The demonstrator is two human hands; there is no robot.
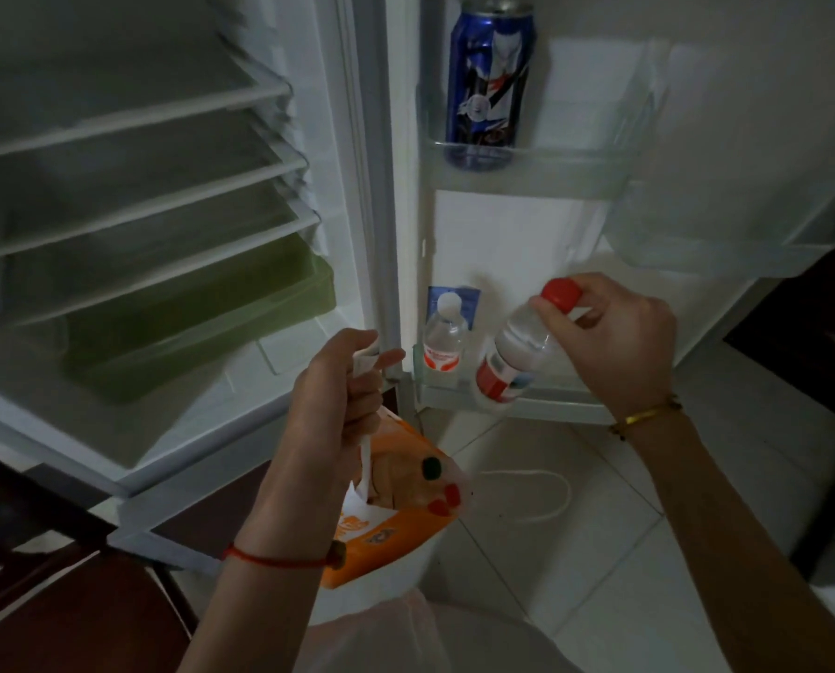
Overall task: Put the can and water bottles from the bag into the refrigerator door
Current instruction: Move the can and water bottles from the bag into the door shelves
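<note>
A blue can [488, 85] stands upright in the upper shelf [575, 160] of the open refrigerator door. One water bottle with a white cap [444, 337] stands in the lowest door shelf [551, 405] at its left end. My right hand [619, 342] grips a second water bottle [512, 352] by its red cap, tilted, with its base inside that lowest shelf, just right of the first bottle. My left hand [328, 415] holds the white handles of an orange and white bag [396, 507], which hangs below it in front of the fridge.
The fridge body on the left has several bare glass shelves [138, 196] and a green drawer [201, 323] at the bottom. A middle door bin [726, 245] juts out at the right. A white cord [546, 497] lies on the tiled floor.
</note>
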